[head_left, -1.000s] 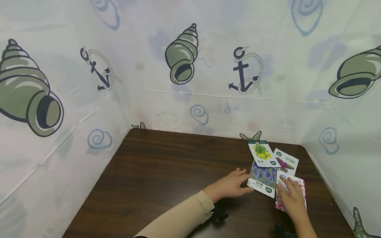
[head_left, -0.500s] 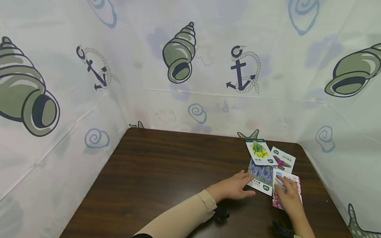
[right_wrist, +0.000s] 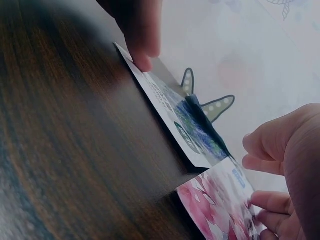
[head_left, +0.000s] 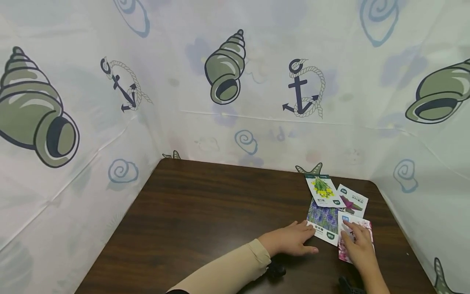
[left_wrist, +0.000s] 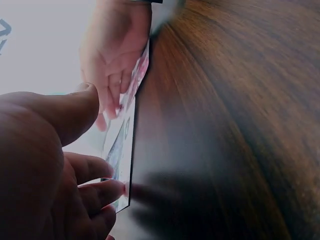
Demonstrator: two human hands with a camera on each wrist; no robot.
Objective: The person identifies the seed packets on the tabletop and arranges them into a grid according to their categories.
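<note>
Landmark: the lavender card [head_left: 323, 217], flat on the tabletop [head_left: 205, 204]. The yellow-flower card [head_left: 323, 191] overlapped its far edge; the magenta-flower card [head_left: 359, 199] lay beyond it to the right, partly covered by the yellow one. The pink-blossom card [right_wrist: 217, 202] lay to its near right; whether the two edges met or overlapped, could not tell.

Left hand [head_left: 291, 240] at the near left corner of the lavender card, fingers extended and touching it, nothing pinched. Right hand [head_left: 361, 247] to its right, over the blossom card, fingers loosely stretched and touching that card, no grip seen.

Step in hand, in my judgement: positioning the cards, each hand on one. The next move seemed to call for light, flat pressure to slide an edge without dragging the overlapped neighbours.

Hard to make out: the middle of the blossom card, under the right hand; the magenta card's covered corner; most of the small print. Right forearm cut off by the head view's lower edge.
</note>
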